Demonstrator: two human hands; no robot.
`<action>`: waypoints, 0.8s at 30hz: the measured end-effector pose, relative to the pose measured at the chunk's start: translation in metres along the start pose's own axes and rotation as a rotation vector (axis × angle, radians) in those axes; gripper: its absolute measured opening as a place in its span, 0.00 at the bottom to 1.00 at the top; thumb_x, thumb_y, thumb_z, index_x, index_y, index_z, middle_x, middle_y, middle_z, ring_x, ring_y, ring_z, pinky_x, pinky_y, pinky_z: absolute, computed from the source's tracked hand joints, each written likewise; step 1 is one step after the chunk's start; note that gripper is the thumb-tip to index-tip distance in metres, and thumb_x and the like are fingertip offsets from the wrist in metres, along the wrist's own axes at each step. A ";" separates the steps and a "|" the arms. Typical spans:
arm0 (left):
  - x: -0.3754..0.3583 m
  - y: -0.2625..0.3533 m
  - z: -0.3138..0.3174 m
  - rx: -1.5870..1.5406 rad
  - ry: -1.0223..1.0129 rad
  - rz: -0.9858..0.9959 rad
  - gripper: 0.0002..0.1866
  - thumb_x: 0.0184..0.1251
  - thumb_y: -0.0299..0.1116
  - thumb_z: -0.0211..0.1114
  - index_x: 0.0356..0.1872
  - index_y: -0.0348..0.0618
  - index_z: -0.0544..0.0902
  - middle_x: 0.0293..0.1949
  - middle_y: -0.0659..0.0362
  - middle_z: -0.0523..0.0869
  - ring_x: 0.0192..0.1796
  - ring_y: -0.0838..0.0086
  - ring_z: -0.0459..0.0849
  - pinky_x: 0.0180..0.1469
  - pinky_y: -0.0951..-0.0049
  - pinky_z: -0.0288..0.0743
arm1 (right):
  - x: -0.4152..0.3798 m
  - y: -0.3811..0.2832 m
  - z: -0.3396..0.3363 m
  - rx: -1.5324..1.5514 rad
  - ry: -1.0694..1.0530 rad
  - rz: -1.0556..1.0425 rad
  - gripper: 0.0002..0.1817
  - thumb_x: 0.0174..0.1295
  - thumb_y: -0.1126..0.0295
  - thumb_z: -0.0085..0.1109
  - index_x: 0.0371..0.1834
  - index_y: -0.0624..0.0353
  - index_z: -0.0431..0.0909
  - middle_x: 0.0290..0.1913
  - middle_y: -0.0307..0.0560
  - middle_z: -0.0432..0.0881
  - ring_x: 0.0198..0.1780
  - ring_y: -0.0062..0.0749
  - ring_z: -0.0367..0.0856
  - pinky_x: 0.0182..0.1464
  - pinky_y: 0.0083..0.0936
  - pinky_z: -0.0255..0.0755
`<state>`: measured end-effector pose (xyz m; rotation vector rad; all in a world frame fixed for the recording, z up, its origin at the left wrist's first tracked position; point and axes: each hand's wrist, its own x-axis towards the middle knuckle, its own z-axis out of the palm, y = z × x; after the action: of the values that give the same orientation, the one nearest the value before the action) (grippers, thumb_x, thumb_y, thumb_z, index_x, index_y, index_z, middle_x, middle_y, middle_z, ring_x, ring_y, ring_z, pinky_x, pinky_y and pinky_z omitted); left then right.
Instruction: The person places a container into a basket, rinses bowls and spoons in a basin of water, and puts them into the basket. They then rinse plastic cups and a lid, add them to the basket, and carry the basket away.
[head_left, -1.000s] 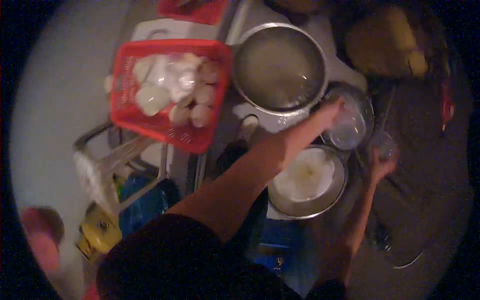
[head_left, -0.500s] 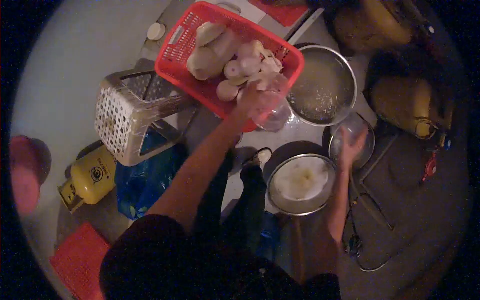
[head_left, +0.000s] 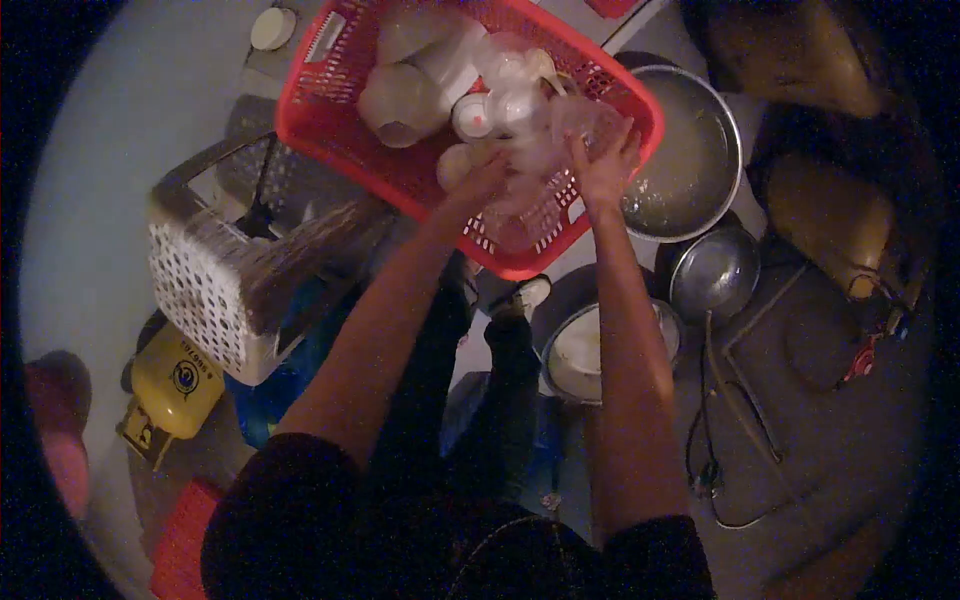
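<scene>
Both hands are inside a red plastic basket [head_left: 375,170] full of pale and translucent vessels. My right hand [head_left: 605,175] is at the basket's right side, thumb and fingers curved round a clear plastic container [head_left: 583,122]. My left hand [head_left: 485,180] reaches in over the near rim; its fingers are smeared by motion, and I cannot tell whether they grip anything. Close beside it lies another translucent container [head_left: 515,215], also blurred. Large cloudy jugs [head_left: 405,100] fill the basket's left part, and a round white piece [head_left: 474,116] sits in the middle.
Right of the basket stands a wide metal basin [head_left: 690,150] of cloudy liquid. Nearer are a metal ladle or pan [head_left: 715,270] and a pot with whitish contents [head_left: 575,345], partly behind my right forearm. At left are a perforated plastic stool [head_left: 205,290] on its side and a yellow gas cylinder [head_left: 180,385].
My right hand has moved left from above the metal ladle or pan into the basket, bringing the clear container. My left hand has shifted slightly within the basket. The view has shifted too.
</scene>
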<state>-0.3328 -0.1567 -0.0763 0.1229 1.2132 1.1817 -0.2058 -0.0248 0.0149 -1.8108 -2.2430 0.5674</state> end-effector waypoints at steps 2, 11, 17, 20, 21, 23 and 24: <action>0.014 -0.008 0.006 0.252 0.109 0.007 0.22 0.61 0.43 0.50 0.51 0.38 0.68 0.40 0.56 0.76 0.36 0.72 0.74 0.37 0.74 0.71 | -0.007 0.010 0.006 0.014 0.015 -0.063 0.45 0.46 0.50 0.56 0.62 0.64 0.47 0.56 0.67 0.55 0.58 0.57 0.55 0.59 0.39 0.49; 0.027 -0.036 -0.005 1.037 0.399 -0.246 0.19 0.59 0.42 0.47 0.48 0.41 0.71 0.44 0.42 0.75 0.46 0.54 0.75 0.49 0.61 0.67 | -0.083 0.029 -0.047 0.327 -0.065 0.077 0.25 0.50 0.68 0.52 0.53 0.63 0.61 0.53 0.58 0.61 0.57 0.51 0.58 0.58 0.35 0.53; 0.009 -0.031 -0.041 1.604 -0.030 -0.047 0.25 0.59 0.47 0.46 0.51 0.37 0.66 0.49 0.46 0.72 0.52 0.59 0.71 0.49 0.65 0.68 | -0.147 0.067 -0.069 0.313 -0.216 0.325 0.25 0.51 0.70 0.50 0.54 0.63 0.60 0.54 0.59 0.60 0.56 0.50 0.57 0.58 0.35 0.52; -0.002 0.043 -0.004 2.183 0.149 0.869 0.24 0.61 0.47 0.46 0.51 0.40 0.66 0.49 0.53 0.71 0.50 0.64 0.72 0.49 0.64 0.68 | -0.175 0.092 -0.064 0.308 -0.157 0.352 0.23 0.51 0.71 0.50 0.52 0.65 0.62 0.51 0.59 0.63 0.55 0.51 0.59 0.57 0.35 0.53; -0.005 0.062 0.007 2.316 0.216 1.216 0.24 0.61 0.48 0.46 0.51 0.41 0.66 0.50 0.55 0.71 0.49 0.66 0.72 0.48 0.64 0.68 | -0.182 0.096 -0.062 0.315 -0.153 0.354 0.23 0.51 0.71 0.50 0.52 0.65 0.62 0.51 0.59 0.63 0.55 0.51 0.59 0.57 0.35 0.53; 0.002 0.069 0.019 2.410 0.283 1.590 0.23 0.62 0.48 0.46 0.51 0.42 0.66 0.50 0.58 0.71 0.49 0.68 0.72 0.48 0.63 0.68 | -0.194 0.102 -0.062 0.437 -0.106 0.460 0.22 0.52 0.70 0.50 0.51 0.67 0.63 0.49 0.60 0.65 0.54 0.51 0.61 0.56 0.35 0.56; 0.020 0.069 0.026 1.877 0.484 1.293 0.22 0.61 0.46 0.47 0.50 0.42 0.66 0.49 0.57 0.71 0.47 0.67 0.72 0.48 0.63 0.68 | -0.199 0.103 -0.063 0.440 -0.101 0.462 0.22 0.52 0.70 0.50 0.51 0.67 0.63 0.49 0.60 0.65 0.54 0.51 0.61 0.56 0.35 0.56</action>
<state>-0.3592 -0.0982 -0.0350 2.3796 2.4224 0.5443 -0.0438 -0.1889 0.0450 -2.0788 -1.5666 1.1501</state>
